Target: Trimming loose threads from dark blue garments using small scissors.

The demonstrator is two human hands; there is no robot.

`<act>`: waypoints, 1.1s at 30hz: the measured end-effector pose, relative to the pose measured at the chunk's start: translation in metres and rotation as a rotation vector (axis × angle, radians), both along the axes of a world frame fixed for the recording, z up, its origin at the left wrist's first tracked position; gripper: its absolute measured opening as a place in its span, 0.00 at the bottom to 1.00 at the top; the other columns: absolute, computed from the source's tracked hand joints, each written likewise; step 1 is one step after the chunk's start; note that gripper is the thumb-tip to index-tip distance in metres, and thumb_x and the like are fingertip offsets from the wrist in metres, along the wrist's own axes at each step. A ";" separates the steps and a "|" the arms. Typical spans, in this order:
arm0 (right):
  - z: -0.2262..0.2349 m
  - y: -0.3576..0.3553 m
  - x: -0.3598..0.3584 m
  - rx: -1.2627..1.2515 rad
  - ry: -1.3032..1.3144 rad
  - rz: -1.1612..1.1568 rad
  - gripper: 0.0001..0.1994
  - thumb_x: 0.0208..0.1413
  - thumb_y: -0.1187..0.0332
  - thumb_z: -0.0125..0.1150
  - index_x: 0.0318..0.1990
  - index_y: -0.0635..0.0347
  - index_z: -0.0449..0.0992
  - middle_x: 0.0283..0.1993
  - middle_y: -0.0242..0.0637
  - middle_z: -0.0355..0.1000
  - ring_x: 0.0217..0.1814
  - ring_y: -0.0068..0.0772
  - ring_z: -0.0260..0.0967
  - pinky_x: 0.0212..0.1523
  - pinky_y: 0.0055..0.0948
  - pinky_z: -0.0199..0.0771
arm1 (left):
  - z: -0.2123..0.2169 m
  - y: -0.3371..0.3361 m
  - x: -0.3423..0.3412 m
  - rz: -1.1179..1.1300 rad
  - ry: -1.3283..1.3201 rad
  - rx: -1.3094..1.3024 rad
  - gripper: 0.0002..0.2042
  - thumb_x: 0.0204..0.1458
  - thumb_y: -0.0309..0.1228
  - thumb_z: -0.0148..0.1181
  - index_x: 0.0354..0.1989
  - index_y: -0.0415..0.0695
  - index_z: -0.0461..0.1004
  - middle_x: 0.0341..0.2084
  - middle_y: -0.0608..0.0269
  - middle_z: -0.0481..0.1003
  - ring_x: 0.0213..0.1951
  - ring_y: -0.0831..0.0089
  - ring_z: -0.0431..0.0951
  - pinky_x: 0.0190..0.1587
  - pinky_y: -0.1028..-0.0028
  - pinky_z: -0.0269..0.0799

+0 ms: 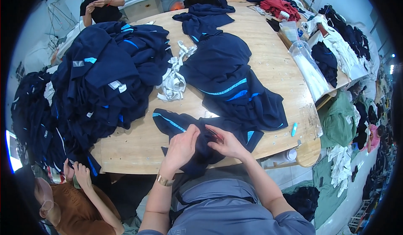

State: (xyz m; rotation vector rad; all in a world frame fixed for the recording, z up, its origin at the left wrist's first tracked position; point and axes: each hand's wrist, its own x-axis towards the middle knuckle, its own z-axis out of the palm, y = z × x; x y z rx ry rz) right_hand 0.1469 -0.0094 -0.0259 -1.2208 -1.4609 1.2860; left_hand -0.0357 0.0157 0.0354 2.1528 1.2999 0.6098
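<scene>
In front of me at the table's near edge lies a navy garment (191,157) with light-blue trim. My left hand (181,147) is over it, thumb and fingertips pinched together; whatever is between them is too small to make out. Close by on the right, my right hand (228,144) is curled around small thread snips (215,133) with reddish handles, partly hidden by the fingers. The two hands are slightly apart. Just beyond them a pile of navy garments (222,56) with blue stripes stretches up the table.
A large heap of navy garments (105,63) covers the left side. White cloth strips (173,81) lie mid-table, a turquoise cutter-like tool (294,129) to the right. Clear plastic bags (308,69) line the right edge. Co-workers sit lower left (77,201) and stand across the table.
</scene>
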 end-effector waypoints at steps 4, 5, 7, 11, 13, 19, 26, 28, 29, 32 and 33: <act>0.017 0.003 0.001 0.031 -0.017 0.004 0.15 0.48 0.72 0.62 0.45 0.62 0.72 0.22 0.28 0.63 0.23 0.16 0.56 0.26 0.19 0.60 | 0.014 0.001 0.004 0.012 -0.284 -0.058 0.04 0.56 0.26 0.50 0.34 0.39 0.66 0.19 0.54 0.71 0.23 0.62 0.73 0.27 0.69 0.65; 0.023 0.002 -0.001 -0.012 0.099 -0.058 0.12 0.49 0.73 0.61 0.42 0.63 0.72 0.22 0.25 0.63 0.24 0.14 0.55 0.26 0.18 0.59 | 0.016 0.002 0.003 0.048 -0.378 -0.110 0.04 0.54 0.27 0.53 0.34 0.39 0.68 0.20 0.56 0.71 0.22 0.70 0.72 0.28 0.73 0.66; 0.031 0.002 -0.003 -0.052 0.214 -0.131 0.09 0.50 0.74 0.61 0.40 0.64 0.72 0.23 0.22 0.63 0.24 0.12 0.55 0.26 0.16 0.58 | 0.014 0.002 0.005 0.046 -0.440 -0.138 0.06 0.51 0.27 0.57 0.34 0.39 0.69 0.21 0.60 0.72 0.24 0.75 0.71 0.29 0.77 0.66; 0.032 0.002 -0.008 0.000 0.307 -0.164 0.08 0.51 0.76 0.60 0.40 0.63 0.72 0.22 0.18 0.59 0.23 0.07 0.50 0.23 0.13 0.50 | 0.010 0.002 0.006 0.116 -0.574 -0.308 0.11 0.43 0.27 0.65 0.32 0.38 0.70 0.25 0.66 0.74 0.29 0.82 0.71 0.33 0.81 0.67; 0.043 -0.003 0.001 -0.063 0.285 -0.133 0.09 0.50 0.74 0.61 0.39 0.62 0.72 0.21 0.18 0.57 0.22 0.07 0.48 0.23 0.12 0.47 | 0.007 0.004 0.005 0.094 -0.577 -0.299 0.10 0.42 0.25 0.63 0.32 0.38 0.70 0.26 0.66 0.74 0.29 0.81 0.71 0.34 0.80 0.67; 0.057 -0.001 0.018 0.167 -0.001 -0.156 0.15 0.56 0.57 0.52 0.30 0.62 0.70 0.17 0.32 0.60 0.19 0.23 0.57 0.22 0.22 0.55 | 0.013 0.006 0.004 0.045 -0.538 -0.291 0.09 0.40 0.24 0.62 0.31 0.39 0.69 0.26 0.65 0.73 0.31 0.79 0.71 0.38 0.79 0.67; 0.062 0.007 0.019 0.454 -0.419 -0.021 0.18 0.53 0.54 0.55 0.24 0.61 0.68 0.19 0.38 0.65 0.19 0.40 0.63 0.19 0.31 0.59 | 0.019 0.006 0.000 -0.033 -0.477 -0.288 0.11 0.39 0.24 0.60 0.33 0.39 0.68 0.29 0.63 0.72 0.34 0.75 0.72 0.41 0.77 0.66; 0.065 0.008 0.017 0.542 -0.515 -0.008 0.19 0.52 0.52 0.56 0.23 0.59 0.68 0.19 0.36 0.65 0.20 0.40 0.65 0.19 0.32 0.60 | 0.020 0.005 -0.001 -0.046 -0.467 -0.292 0.11 0.39 0.24 0.60 0.33 0.39 0.68 0.29 0.62 0.72 0.34 0.74 0.72 0.41 0.76 0.66; 0.066 0.009 0.017 0.544 -0.513 -0.006 0.19 0.52 0.52 0.56 0.23 0.59 0.68 0.19 0.36 0.65 0.20 0.40 0.65 0.19 0.32 0.60 | 0.020 0.005 -0.002 -0.049 -0.447 -0.270 0.11 0.39 0.24 0.60 0.33 0.39 0.68 0.29 0.62 0.72 0.34 0.74 0.72 0.41 0.77 0.66; 0.068 0.010 0.016 0.577 -0.572 0.020 0.19 0.52 0.51 0.55 0.22 0.58 0.68 0.19 0.35 0.65 0.20 0.39 0.65 0.19 0.32 0.60 | 0.019 0.005 -0.002 -0.058 -0.423 -0.249 0.11 0.39 0.24 0.60 0.33 0.39 0.68 0.29 0.61 0.72 0.34 0.73 0.72 0.39 0.76 0.66; 0.068 0.011 0.016 0.591 -0.581 0.024 0.19 0.52 0.51 0.55 0.22 0.58 0.67 0.19 0.35 0.65 0.19 0.38 0.65 0.18 0.32 0.60 | 0.019 0.005 -0.001 -0.063 -0.418 -0.249 0.12 0.39 0.25 0.60 0.33 0.39 0.68 0.28 0.61 0.72 0.33 0.72 0.72 0.39 0.76 0.66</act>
